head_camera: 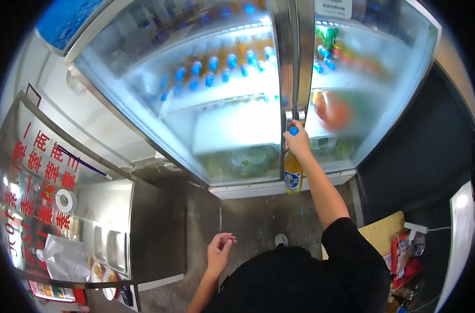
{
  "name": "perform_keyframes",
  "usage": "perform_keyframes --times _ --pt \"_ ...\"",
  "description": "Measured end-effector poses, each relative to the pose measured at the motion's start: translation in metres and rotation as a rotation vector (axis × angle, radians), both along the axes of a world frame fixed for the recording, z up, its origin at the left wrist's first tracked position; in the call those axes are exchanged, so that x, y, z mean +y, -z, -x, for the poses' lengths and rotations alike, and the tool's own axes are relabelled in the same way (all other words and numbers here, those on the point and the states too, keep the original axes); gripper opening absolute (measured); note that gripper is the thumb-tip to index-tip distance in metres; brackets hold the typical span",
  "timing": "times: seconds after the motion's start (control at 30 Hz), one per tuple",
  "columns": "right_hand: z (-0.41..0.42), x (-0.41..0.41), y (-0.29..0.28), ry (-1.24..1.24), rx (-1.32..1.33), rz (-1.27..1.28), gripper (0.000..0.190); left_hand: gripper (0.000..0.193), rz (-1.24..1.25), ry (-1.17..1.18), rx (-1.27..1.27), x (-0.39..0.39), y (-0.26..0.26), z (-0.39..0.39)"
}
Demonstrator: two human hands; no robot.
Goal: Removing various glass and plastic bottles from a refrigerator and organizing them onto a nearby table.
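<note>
My right hand (298,139) grips the neck of a glass bottle (293,174) with a blue cap, a blue-and-white label and yellowish contents. Both are in front of the door handles (295,116) of a glass-door refrigerator (241,191); whether the fingers also touch a handle cannot be told. Both doors look closed. Behind the left door stand rows of blue-capped bottles (212,63), and an orange-red item (333,111) shows blurred behind the right one. My left hand (221,250) hangs before my body, its fingers loosely curled with nothing visible in them.
To the left is a metal counter (159,227) with a glass panel bearing red writing, a white tape roll (66,201), metal trays (111,250) and a plastic bag (67,258). A dark panel (397,144) stands right of the refrigerator. A power strip (416,227) lies near cardboard (382,234) at lower right.
</note>
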State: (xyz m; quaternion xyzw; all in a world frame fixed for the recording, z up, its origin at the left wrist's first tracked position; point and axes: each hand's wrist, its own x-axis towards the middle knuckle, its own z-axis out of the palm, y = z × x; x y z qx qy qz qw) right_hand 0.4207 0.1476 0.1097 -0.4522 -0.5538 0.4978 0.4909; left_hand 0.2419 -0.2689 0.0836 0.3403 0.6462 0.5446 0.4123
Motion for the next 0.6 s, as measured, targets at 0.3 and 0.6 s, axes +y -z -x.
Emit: perform_keyframes --times 0.3,0.6 --pt "-0.019 -0.098 0.004 -0.002 -0.108 -0.080 0.048 0.020 -0.138 0.073 -0.013 -0.031 0.002 0.025" --pt "-0.052 -0.278 -0.017 -0.232 -0.160 0.065 0.059 0.026 -0.270 0.220 0.117 -0.052 -0.022 0.039"
